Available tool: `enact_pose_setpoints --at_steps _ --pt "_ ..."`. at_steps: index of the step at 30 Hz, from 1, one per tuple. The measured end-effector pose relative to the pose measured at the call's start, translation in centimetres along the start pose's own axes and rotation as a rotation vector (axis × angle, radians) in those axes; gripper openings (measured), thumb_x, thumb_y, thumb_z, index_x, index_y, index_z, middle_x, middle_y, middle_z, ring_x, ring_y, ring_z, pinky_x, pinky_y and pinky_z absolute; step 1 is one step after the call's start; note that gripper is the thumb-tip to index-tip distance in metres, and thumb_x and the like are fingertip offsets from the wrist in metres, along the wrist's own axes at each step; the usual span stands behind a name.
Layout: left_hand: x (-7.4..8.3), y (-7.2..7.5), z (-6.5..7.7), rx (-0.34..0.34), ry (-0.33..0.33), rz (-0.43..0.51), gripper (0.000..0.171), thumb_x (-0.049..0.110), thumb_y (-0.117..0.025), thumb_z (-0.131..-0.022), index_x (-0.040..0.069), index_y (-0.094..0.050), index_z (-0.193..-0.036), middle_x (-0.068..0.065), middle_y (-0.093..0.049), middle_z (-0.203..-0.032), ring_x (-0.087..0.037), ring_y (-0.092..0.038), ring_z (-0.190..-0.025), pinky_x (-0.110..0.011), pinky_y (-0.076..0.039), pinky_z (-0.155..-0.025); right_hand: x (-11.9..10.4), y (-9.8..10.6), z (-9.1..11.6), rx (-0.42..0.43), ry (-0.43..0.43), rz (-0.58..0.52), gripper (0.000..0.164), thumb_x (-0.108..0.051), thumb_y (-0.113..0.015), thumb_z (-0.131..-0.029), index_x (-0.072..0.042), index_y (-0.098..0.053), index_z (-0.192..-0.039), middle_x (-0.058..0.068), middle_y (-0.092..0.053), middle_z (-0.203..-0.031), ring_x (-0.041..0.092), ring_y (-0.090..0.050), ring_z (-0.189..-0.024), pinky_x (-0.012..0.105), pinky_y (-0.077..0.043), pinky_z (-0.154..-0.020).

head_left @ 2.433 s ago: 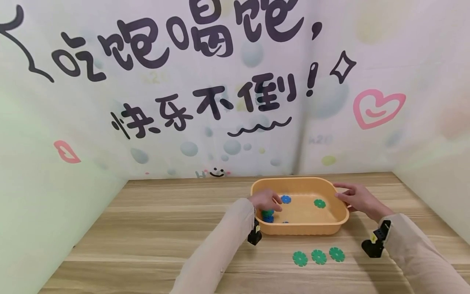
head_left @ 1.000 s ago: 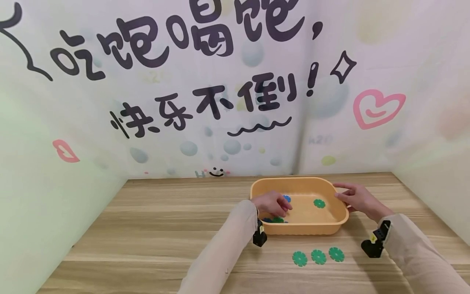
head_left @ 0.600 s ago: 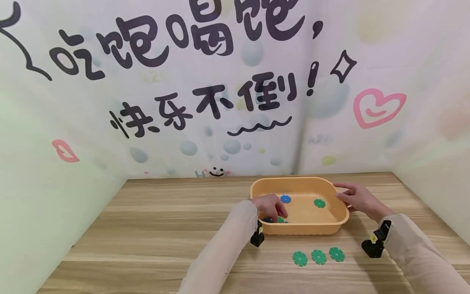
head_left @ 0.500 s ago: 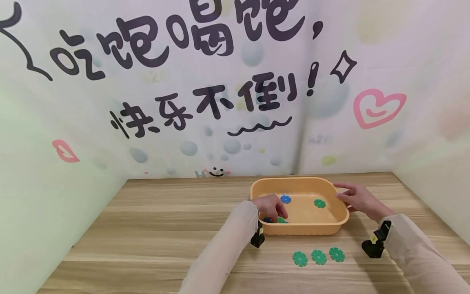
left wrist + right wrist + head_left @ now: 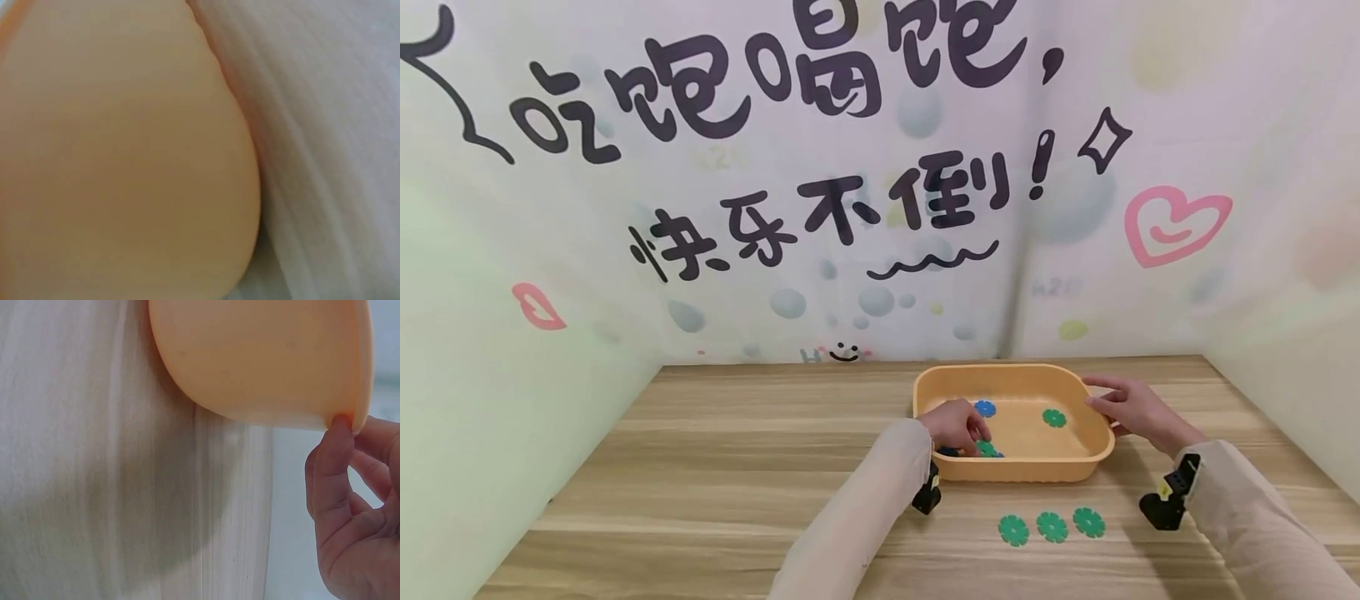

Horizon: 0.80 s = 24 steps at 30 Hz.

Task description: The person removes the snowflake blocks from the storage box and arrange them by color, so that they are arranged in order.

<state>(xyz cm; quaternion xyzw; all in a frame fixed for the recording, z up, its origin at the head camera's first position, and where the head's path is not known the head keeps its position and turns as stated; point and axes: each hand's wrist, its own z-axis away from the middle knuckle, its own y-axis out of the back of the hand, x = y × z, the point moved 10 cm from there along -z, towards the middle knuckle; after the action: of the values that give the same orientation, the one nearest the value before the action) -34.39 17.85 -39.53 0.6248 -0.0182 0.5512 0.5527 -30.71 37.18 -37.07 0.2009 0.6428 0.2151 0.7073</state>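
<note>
Several blue and green discs [image 5: 1054, 418] lie in a basin [image 5: 1018, 472], right hand [image 5: 1142, 412] pinching it, left hand's [image 5: 953, 423] grip unclear.

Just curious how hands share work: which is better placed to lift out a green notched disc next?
Probably the left hand: its fingers are inside the orange, rounded plastic basin, at a green, notched plastic disc. The right hand is occupied gripping the basin's rim.

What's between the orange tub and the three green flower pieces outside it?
Only bare table lies between the tub and those three green pieces, in the head view.
</note>
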Motion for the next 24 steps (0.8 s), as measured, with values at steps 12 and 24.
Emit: enact_pose_setpoints --at_steps 12,24 --pt "-0.2 -0.3 -0.6 -0.021 -0.030 0.055 0.012 -0.005 -0.068 -0.072 0.006 -0.064 -0.075 -0.004 -0.054 -0.069 -0.013 -0.049 -0.061 -0.022 -0.048 -0.055 0.1 0.0 0.1 0.005 -0.001 0.007 0.053 -0.014 -0.049 -0.091 0.011 -0.026 -0.132 0.021 -0.058 -0.094 0.018 -0.056 -0.071 0.033 -0.051 -0.059" --pt "2.8 1.4 1.3 0.016 -0.226 0.005 0.010 0.008 -0.066 -0.079 0.005 -0.067 -0.088 0.003 -0.058 -0.077 -0.005 -0.051 -0.069 -0.017 -0.044 -0.058 0.3 0.0 0.0 -0.002 -0.014 0.010 0.056 -0.018 -0.050 -0.091 0.011 -0.026 -0.132 0.020 -0.058 -0.095 0.018 -0.056 -0.073 0.034 -0.051 -0.061"
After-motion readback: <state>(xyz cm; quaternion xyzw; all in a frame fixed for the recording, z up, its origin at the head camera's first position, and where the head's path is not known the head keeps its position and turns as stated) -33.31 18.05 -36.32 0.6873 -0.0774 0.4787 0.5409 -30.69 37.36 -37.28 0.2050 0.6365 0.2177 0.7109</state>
